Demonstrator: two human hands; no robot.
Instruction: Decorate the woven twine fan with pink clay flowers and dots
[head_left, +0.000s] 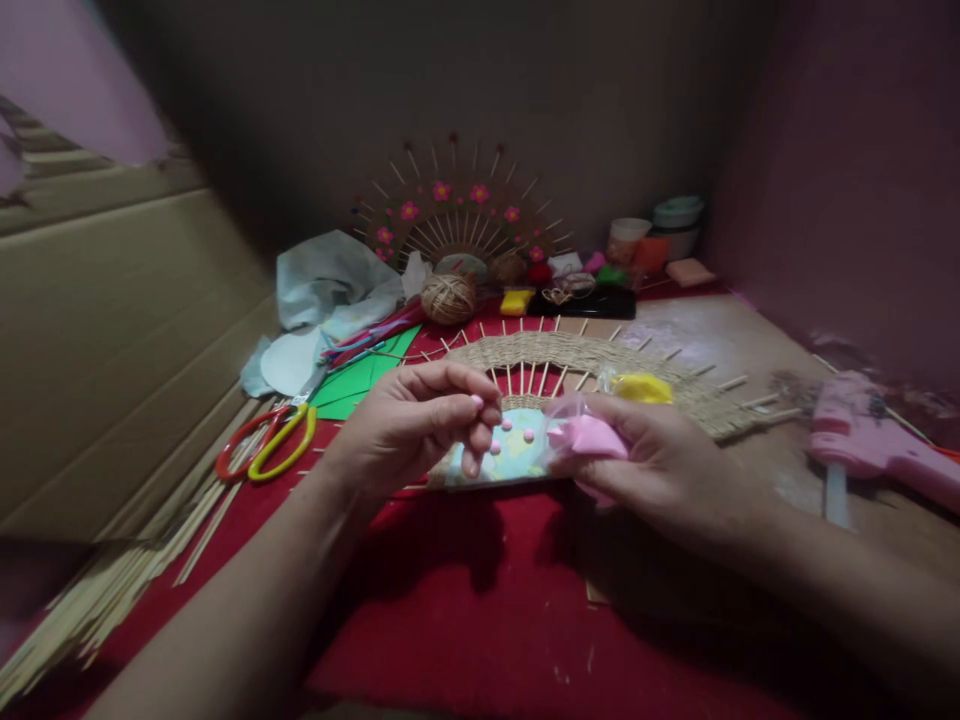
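Between the thumb and fingertips of my left hand (427, 415) is a small pink ball of clay (478, 402). My right hand (645, 455) is closed on a clear plastic bag of pink clay (592, 437). Below and between both hands lies a pale blue and yellow patterned card (517, 462) with several little pink clay balls (529, 435) on it. Just behind it stretches a woven straw fan (517, 350) with thin sticks poking out of its arched rim. A bag of yellow clay (641, 388) rests on the fan, beyond my right hand.
Scissors (283, 440) with red and yellow handles and a bundle of thin sticks (142, 560) lie left. A pink glue gun (862, 430) is at right. Behind sit a twine ball (448, 298), a flowered fan (457, 205) and a cup (628, 240). Cardboard (127, 340) borders the left.
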